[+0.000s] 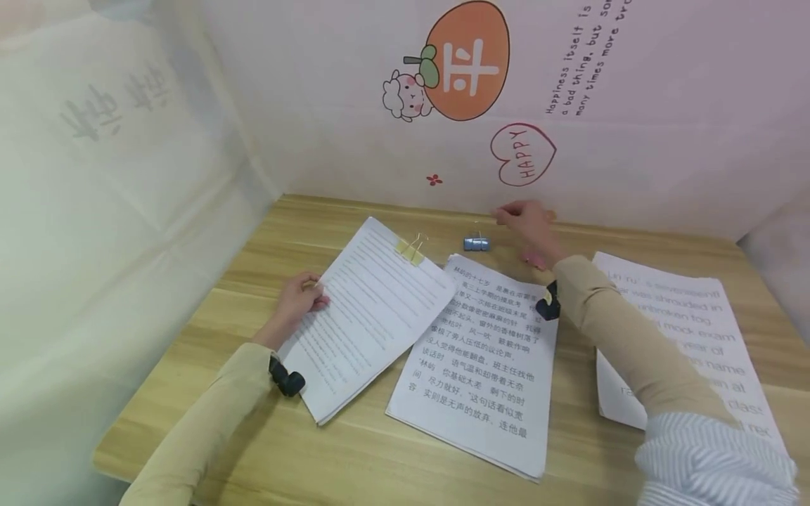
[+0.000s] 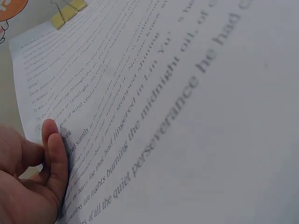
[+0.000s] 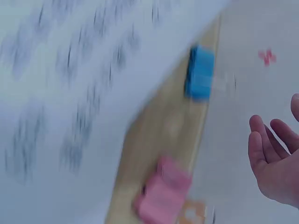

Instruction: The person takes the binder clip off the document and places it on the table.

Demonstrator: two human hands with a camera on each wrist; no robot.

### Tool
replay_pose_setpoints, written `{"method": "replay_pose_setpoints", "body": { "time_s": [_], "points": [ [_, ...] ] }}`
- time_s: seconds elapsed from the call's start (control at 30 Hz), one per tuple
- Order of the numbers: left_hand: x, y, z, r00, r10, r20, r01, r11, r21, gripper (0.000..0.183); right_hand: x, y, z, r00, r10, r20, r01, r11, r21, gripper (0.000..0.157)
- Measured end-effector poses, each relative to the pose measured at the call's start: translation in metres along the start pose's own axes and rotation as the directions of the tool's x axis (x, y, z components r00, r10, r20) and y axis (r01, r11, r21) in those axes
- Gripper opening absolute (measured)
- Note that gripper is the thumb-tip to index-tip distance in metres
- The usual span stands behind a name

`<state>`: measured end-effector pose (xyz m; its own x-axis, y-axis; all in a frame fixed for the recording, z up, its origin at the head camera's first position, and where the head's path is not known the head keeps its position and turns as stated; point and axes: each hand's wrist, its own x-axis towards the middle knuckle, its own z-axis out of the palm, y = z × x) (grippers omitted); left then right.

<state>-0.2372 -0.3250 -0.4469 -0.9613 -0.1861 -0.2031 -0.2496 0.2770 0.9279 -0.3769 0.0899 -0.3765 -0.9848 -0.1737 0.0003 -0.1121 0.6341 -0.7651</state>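
A stack of printed paper (image 1: pixel 367 330) lies slanted on the left, a yellow binder clip (image 1: pixel 410 253) on its top edge with the wire handles standing up. My left hand (image 1: pixel 299 302) holds the stack's left edge; in the left wrist view its curled fingertips (image 2: pixel 57 156) are at the printed face. Beyond the papers, my right hand (image 1: pixel 530 223) hovers with nothing in its loosely bent fingers (image 3: pixel 257 144). Close to it are a blue binder clip (image 1: pixel 477 244), a pink binder clip (image 1: pixel 534 261) and an orange clip (image 3: pixel 191 211), partly hidden by the hand in the head view.
A middle stack with Chinese print (image 1: pixel 474 414) lies partly beneath the clipped stack's right corner. To the right, a stack in large English print (image 1: pixel 683 302) sits under my right forearm. A wooden table (image 1: pixel 190 365) meets a pale printed wall covering (image 1: pixel 342 126) behind.
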Motion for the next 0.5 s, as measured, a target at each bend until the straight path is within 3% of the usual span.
{"method": "replay_pose_setpoints", "body": {
  "time_s": [0.3,0.5],
  "points": [
    [0.002,-0.002,0.003,0.999,0.026,0.045,-0.026,1.0,0.008,0.021,-0.005,-0.029,0.05,0.978,0.002,0.21,-0.044,0.979,0.198,0.043],
    [0.003,0.0,0.003,0.999,0.026,0.042,-0.028,0.999,0.032,0.022,-0.01,-0.041,0.067,0.956,-0.023,0.292,-0.039,0.978,0.205,0.041]
  ]
}}
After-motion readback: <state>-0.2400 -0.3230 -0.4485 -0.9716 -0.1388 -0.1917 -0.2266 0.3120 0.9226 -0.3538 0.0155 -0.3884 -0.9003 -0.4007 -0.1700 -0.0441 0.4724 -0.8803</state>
